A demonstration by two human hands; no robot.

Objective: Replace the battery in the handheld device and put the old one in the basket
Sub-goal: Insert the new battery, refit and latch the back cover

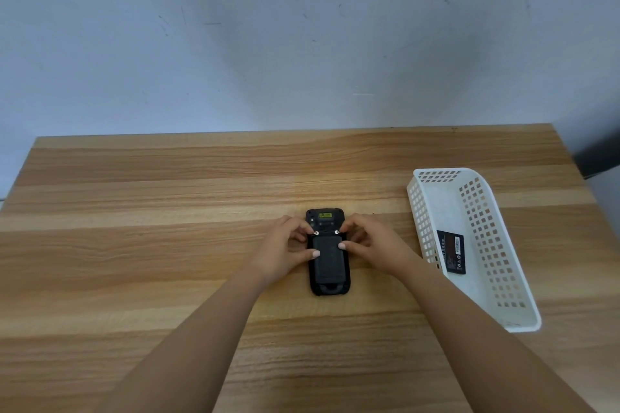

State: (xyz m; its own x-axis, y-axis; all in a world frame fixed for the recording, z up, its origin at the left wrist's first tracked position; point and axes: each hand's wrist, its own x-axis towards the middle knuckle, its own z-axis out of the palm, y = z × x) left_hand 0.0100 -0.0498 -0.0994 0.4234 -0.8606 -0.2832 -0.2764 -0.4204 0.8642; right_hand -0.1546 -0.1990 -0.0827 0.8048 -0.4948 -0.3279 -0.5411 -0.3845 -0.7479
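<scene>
A black handheld device (329, 265) lies face down on the wooden table (167, 245), its back cover on. My left hand (285, 245) rests against its left side, thumb on the cover and fingertips at the left silver latch. From the other side my right hand (369, 241) mirrors this, with its thumb on the cover and a fingertip at the right latch. A flat black battery (452, 252) lies inside the white perforated basket (503, 278) to the right.
The basket stands near the table's right edge, tilted slightly. A pale wall rises behind the table's far edge. A dark object (600, 157) shows past the table's right corner.
</scene>
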